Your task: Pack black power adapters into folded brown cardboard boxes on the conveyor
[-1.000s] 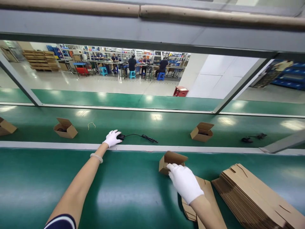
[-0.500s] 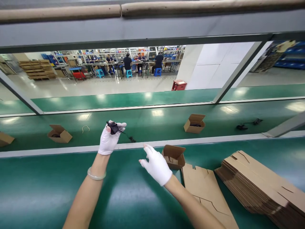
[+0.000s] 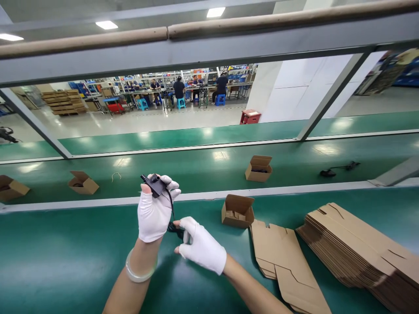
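Both hands in white fabric gloves, L hand, R hand, pale bangle on L wrist, forearms bare

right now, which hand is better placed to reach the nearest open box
Right, probably: the right hand, pinching the cable, is nearer the open box; the left hand is raised, gripping the black adapter.

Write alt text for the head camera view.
Two white-gloved hands over a green belt: the left hand holds a black charger, the right hand pinches its cord. An open box and flat cardboard lie to the right.
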### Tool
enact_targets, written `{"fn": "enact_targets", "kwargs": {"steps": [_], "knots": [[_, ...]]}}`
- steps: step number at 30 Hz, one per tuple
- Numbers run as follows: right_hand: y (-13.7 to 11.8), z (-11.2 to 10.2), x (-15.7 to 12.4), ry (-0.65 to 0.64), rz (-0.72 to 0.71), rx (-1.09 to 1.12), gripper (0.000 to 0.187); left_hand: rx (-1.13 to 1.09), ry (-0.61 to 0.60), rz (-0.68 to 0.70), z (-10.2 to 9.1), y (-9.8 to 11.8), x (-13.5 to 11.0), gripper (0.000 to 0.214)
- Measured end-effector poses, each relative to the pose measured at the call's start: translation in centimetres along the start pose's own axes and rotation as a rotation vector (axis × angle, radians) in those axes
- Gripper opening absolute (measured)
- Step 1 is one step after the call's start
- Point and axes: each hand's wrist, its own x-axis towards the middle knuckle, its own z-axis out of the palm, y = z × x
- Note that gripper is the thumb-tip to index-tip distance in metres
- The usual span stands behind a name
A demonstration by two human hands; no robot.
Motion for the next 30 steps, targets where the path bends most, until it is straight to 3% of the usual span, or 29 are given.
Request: {"fn": "enact_targets", "kwargs": {"steps": [5, 7, 10, 12, 14, 16, 18, 21, 25, 30], "knots": [[1.5, 0.7, -0.7, 0.249, -0.06, -0.138, 0.032, -0.106, 0.011, -0.091, 1.2, -0.5, -1.1, 0.026], [2.0, 0.9, -0.7, 0.363, -0.063, -0.139, 0.043, -0.122, 0.009, -0.111, 1.6, -0.6, -1.6, 0.026], [2.1, 1.0, -0.8, 0.325, -0.105, -0.141, 0.063, -0.103, 0.008, -0.124, 2.0, -0.8, -2.1, 0.028], [1.7, 0.9, -1.1, 0.226, -0.159, -0.159, 0.051, -0.076, 0.013, -0.112, 1.9, -1.0, -2.3, 0.029], [1.1, 0.7, -1.5, 0.174, -0.184, -0.151, 0.028, -0.031, 0.015, -0.081, 1.8, -1.2, -2.3, 0.029], [0.4, 0.1, -2.1, 0.232, -0.16, -0.068, 0.016, 0.054, 0.01, -0.039, 1.3, -1.6, -2.4, 0.027], [-0.5, -1.0, -2.6, 0.376, -0.121, 0.055, 0.014, 0.175, 0.0, -0.029, 0.5, -2.2, -2.7, 0.025], [-1.7, -3.2, -3.2, 0.545, -0.099, 0.163, 0.019, 0.41, -0.021, -0.147, -1.1, -3.7, -3.7, 0.03], [-3.1, -5.8, -3.8, 0.547, -0.1, -0.013, 0.028, 0.672, -0.051, -0.297, -2.7, -5.9, -5.4, 0.043], [-3.2, -7.1, -5.2, 0.491, -0.047, -0.309, 0.005, 0.724, -0.151, -0.367, -2.2, -7.8, -6.7, 0.044]]}}
